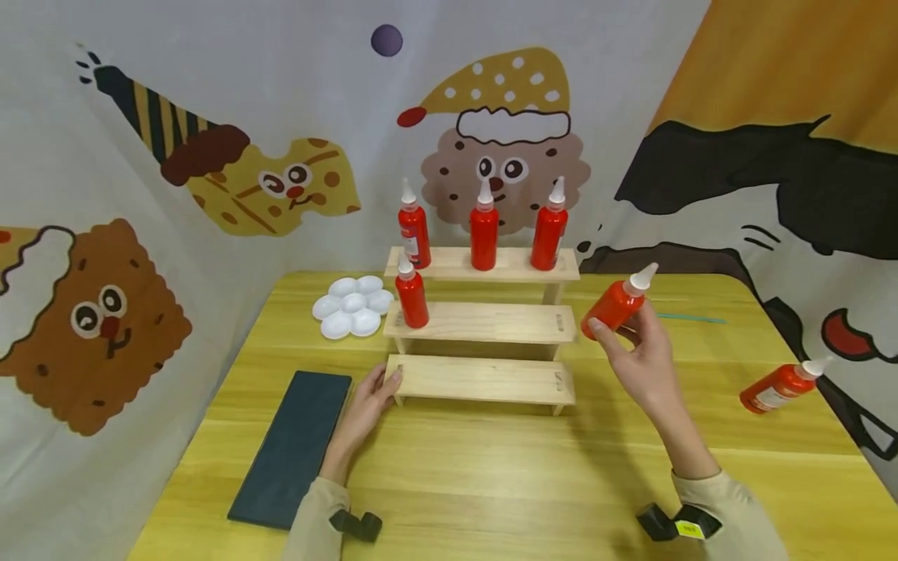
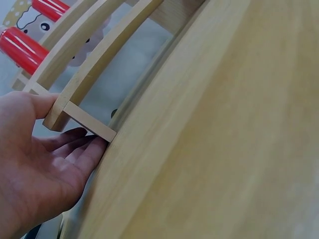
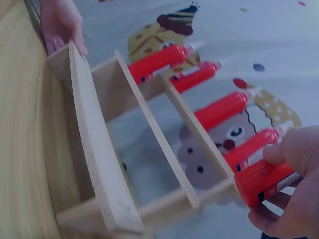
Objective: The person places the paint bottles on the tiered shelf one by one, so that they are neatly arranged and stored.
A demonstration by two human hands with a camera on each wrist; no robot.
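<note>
A three-step wooden display rack [image 1: 484, 379] stands on the table. Three red squeeze bottles [image 1: 484, 238] with white nozzles stand on its top step, and another red bottle [image 1: 411, 300] stands at the left of the middle step. My left hand [image 1: 369, 399] grips the left end of the lowest step, thumb on top and fingers by the side support [image 2: 89, 122]. Right of the rack, my right hand [image 1: 644, 354] holds a tilted red squeeze bottle [image 1: 612, 305] off the table, between thumb and fingers. The bottom step bears no bottle.
A white flower-shaped paint palette [image 1: 353, 305] lies left of the rack, and a dark flat board [image 1: 291, 448] nearer the front. At the right is another red bottle [image 1: 775, 389]; cannot tell whether it stands. A thin green stick [image 1: 691, 319] lies behind. A printed curtain [image 1: 309, 47] hangs around.
</note>
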